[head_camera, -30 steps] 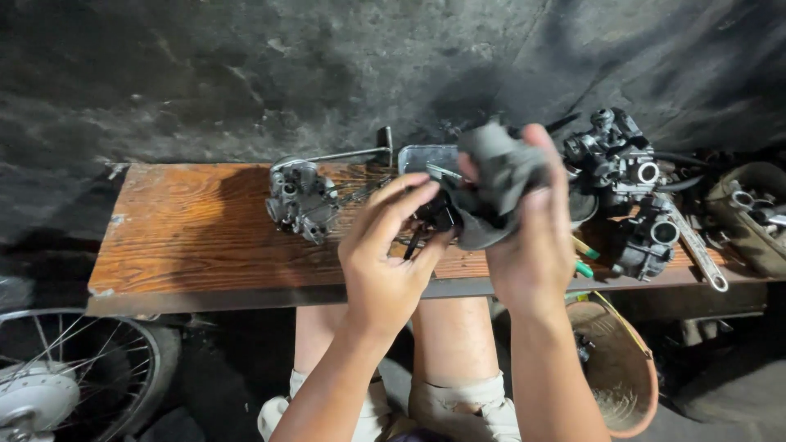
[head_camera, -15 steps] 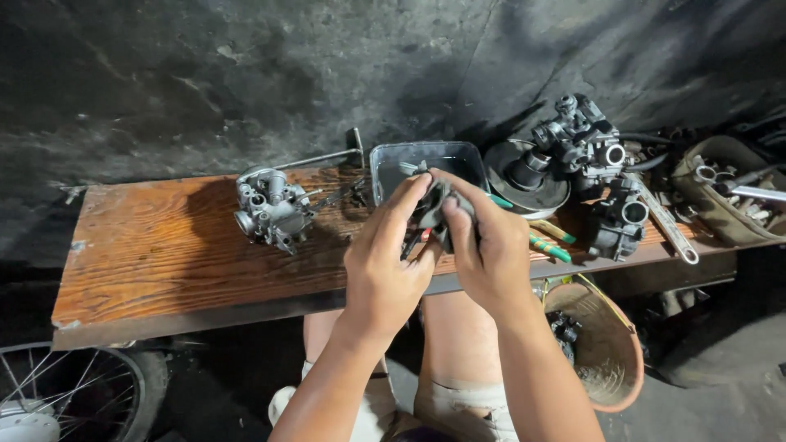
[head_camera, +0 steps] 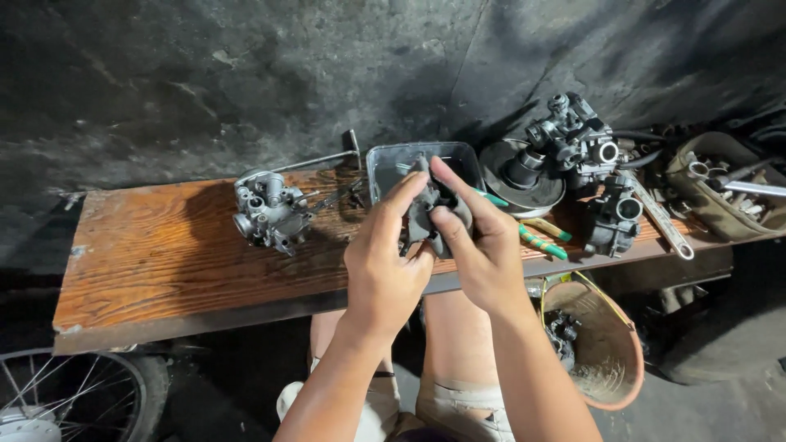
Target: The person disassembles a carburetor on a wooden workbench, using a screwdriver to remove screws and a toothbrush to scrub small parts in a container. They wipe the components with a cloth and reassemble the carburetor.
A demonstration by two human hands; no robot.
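Grey rag (head_camera: 426,214), wrapped around a small dark part, is now sitting lower and nearer the counter (head_camera: 172,254) than a second ago. Left hand (head_camera: 383,262) and right hand (head_camera: 483,250) fingers are pinching it closed; carburetor (head_camera: 268,214) lying left of fingers.

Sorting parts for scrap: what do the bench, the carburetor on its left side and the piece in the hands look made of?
Bench: wood, reddish-brown, worn, visible grain. Carburetor: cast metal, probably aluminium, dull silver-grey. Piece held by left hand and right hand: dark grey, matte; rubber or grimy metal, cannot tell.
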